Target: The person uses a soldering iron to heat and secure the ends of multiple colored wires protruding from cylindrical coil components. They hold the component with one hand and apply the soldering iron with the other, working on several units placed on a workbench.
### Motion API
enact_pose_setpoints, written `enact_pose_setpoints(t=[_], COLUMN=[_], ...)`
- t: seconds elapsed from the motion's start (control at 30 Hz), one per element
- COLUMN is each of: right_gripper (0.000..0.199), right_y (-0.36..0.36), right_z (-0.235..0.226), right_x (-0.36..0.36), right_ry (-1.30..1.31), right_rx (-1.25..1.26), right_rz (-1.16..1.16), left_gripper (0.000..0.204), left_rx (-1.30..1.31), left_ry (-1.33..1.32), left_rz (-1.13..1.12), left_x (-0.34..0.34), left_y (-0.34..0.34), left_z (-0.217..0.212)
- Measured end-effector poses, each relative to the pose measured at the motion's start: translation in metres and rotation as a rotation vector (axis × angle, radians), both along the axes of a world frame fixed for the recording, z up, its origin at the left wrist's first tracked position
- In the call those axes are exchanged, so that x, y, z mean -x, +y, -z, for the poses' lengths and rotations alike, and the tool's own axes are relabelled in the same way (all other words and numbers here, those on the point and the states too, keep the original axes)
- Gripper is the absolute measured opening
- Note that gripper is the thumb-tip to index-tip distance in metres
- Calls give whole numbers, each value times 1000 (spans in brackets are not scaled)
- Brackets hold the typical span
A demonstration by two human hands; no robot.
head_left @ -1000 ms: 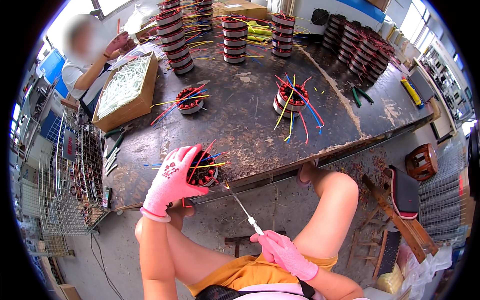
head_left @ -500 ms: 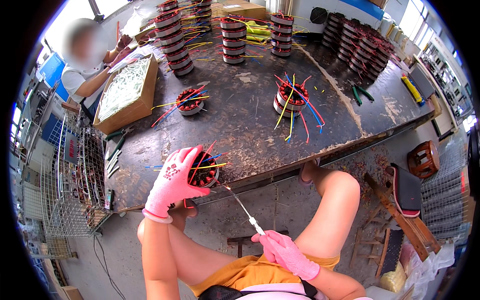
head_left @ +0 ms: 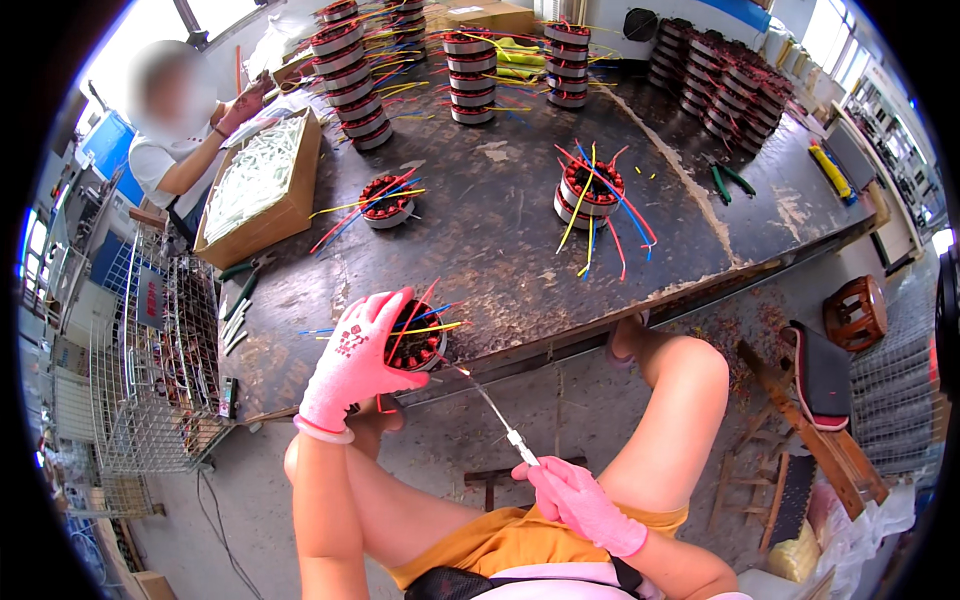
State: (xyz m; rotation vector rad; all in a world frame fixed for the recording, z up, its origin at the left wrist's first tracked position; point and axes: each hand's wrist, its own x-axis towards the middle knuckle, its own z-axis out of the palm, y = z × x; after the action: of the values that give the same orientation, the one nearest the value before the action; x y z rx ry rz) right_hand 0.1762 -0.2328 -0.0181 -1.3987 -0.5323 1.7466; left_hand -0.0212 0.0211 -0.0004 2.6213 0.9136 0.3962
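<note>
My left hand (head_left: 355, 362), in a pink glove, is wrapped round a motor stator (head_left: 428, 350) at the table's front edge. Red, blue and yellow wires stick out of the stator. In my gloved right hand (head_left: 585, 505) is a slim torch (head_left: 517, 442) with a white grip and a thin metal tube. A small orange flame glows at its tip, close beside a short wire end at the stator's lower right side. Two other wired stators sit farther back: a single one (head_left: 386, 212) at left, and one (head_left: 590, 205) at right that looks taller.
Stacked stators (head_left: 352, 85) stand along the back, with darker stacks (head_left: 715, 85) at right. A carton of white sleeves (head_left: 290, 205) lies at left, near a co-worker (head_left: 175, 155). Green-handled pliers (head_left: 735, 180) rest at right. A wire cage (head_left: 150, 400) stands beside the table (head_left: 480, 270).
The whole view has shifted slightly to the right. My hands, the stator and the torch keep nearly the same positions relative to each other. The co-worker's hands have moved a little.
</note>
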Motion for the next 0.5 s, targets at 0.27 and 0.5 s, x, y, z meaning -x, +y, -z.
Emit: enact_pose_setpoints(t=[0.27,0.5], right_gripper=[33,30], right_y=[3,1], right_z=[-8,-2], right_x=[3,2], right_ry=[-26,-8], right_rx=[-1,-15], right_rz=[14,28], left_gripper=[99,99], left_rx=[12,16], left_ry=[31,42], left_rz=[-22,-13], left_x=[0,-1], left_y=[-1,0], left_z=[0,-1])
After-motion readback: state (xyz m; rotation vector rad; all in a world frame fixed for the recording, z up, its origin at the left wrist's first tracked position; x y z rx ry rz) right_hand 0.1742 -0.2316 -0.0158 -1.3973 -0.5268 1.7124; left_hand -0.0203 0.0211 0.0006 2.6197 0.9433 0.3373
